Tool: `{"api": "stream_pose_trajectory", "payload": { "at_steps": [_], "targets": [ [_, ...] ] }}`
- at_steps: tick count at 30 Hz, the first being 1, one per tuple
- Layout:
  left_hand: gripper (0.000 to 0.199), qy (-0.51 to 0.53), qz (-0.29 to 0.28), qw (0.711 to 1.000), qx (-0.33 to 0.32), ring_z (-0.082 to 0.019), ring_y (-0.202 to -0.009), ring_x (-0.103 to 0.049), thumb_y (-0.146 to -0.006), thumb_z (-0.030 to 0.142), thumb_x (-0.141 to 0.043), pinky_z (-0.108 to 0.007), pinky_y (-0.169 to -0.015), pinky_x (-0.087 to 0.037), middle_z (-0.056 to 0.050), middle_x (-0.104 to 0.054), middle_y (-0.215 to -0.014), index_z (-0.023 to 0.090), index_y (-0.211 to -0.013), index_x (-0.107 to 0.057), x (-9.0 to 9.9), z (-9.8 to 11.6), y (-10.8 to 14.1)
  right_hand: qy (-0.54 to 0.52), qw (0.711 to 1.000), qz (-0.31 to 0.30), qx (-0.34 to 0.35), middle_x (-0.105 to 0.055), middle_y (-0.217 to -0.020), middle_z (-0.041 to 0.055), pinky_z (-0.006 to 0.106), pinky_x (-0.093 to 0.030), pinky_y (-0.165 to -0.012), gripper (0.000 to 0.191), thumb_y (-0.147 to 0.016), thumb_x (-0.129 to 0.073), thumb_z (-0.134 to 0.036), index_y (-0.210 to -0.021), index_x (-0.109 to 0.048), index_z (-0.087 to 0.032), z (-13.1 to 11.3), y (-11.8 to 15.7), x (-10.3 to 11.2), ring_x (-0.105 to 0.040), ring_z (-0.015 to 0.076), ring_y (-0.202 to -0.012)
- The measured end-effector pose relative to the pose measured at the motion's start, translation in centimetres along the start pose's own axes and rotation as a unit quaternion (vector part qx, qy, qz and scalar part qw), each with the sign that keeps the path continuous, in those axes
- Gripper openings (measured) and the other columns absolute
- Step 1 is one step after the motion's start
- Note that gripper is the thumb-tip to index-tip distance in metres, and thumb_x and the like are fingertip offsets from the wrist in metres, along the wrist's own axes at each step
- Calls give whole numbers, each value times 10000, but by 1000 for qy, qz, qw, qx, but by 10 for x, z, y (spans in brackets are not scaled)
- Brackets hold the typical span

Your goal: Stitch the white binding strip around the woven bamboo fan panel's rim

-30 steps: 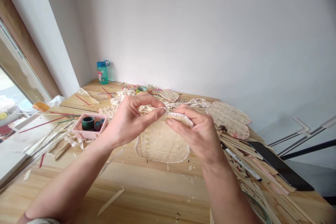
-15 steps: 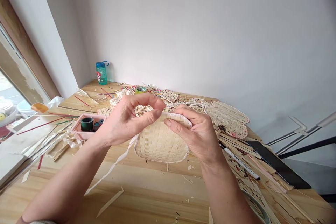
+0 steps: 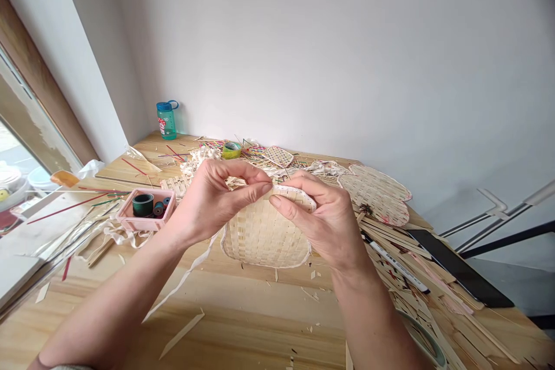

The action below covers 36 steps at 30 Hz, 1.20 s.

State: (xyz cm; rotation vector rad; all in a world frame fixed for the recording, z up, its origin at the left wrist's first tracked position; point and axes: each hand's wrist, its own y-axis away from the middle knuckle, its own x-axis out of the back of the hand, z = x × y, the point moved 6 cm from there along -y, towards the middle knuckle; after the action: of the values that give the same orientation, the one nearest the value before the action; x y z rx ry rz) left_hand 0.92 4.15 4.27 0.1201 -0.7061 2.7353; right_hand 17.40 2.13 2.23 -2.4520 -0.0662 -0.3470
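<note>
Left hand: the left hand (image 3: 212,202) curled its fingers (image 3: 236,169), pinching the pale binding strip (image 3: 295,198) at the rim between thumb and forefinger.
Right hand: the right hand (image 3: 321,225) gripped the same rim just beside, thumb pressed on the strip, fingers (image 3: 307,182) bent over it.
Work: the woven bamboo piece (image 3: 260,237) hung between both hands, above the wooden table (image 3: 243,300).
Nearby: a pink tray (image 3: 126,221) of spools sat left.

A pink tray (image 3: 145,211) is set by the wooden table's (image 3: 243,306) left edge, a teal bottle (image 3: 167,120) in its far corner.
</note>
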Motion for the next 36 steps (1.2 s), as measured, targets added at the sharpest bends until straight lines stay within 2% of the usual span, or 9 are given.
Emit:
{"api": "stream_pose_trajectory", "payload": {
  "at_steps": [5,10,27,36],
  "targets": [
    [178,25,-38,999,14,-151,-754,-637,-783,351,-874,-269,-734,-494,-20,-747,-774,188,-793,-803,0,-10,-3,-8,1000,-1,-5,-554,-749,-44,313,-396,-689,77,-862,-745,-180,-814,-749,-240,1,-1,0,-538,143,-747],
    [157,105,-71,991,52,-110,-714,-595,-818,319,-847,-229,-665,-444,-13,-715,-776,172,-835,-795,-2,-24,-6,-12,1000,3,-1,-552,-723,-50,297,-383,-642,63,-850,-747,-186,-811,-760,-234,3,-2,1,-522,131,-707],
    [146,154,-87,981,82,-96,-710,-606,-793,303,-878,-206,-658,-453,-18,-736,-787,174,-836,-825,0,-30,-6,3,1000,17,16,-557,-712,-52,287,-392,-635,66,-847,-755,-184,-791,-751,-219,1,-2,3,-522,123,-690],
    [161,142,-87,982,89,-104,-716,-607,-801,318,-867,-218,-658,-450,-25,-737,-797,170,-846,-821,0,-33,-5,13,1000,0,10,-549,-722,-46,283,-376,-631,78,-875,-750,-207,-798,-738,-214,1,-2,1,-507,120,-694]
  ]
}}
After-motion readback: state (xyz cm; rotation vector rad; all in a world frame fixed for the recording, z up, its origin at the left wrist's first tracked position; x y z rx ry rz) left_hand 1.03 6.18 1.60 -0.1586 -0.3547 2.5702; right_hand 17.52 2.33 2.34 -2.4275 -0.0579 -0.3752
